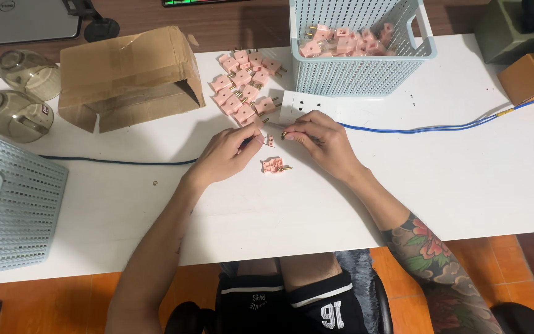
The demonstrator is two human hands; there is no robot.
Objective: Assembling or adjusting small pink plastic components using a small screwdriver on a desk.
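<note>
My left hand (227, 153) rests on the white table (440, 179) and pinches a small pink plug part (269, 140) at its fingertips. My right hand (319, 141) holds a small brass pin (285, 134) next to it. A pink plug half (274, 165) with a brass prong lies just below the hands. Several pink two-pin plugs (242, 86) lie in a loose pile behind my left hand. A white power strip (299, 103) sits just behind my right hand.
A light-blue slotted basket (353, 68) holds more pink plugs at the back. An open cardboard box (128, 74) lies at back left, two glass cups (16, 93) beside it. Another blue basket (13, 210) stands at the left edge. A blue cable (434, 128) runs right.
</note>
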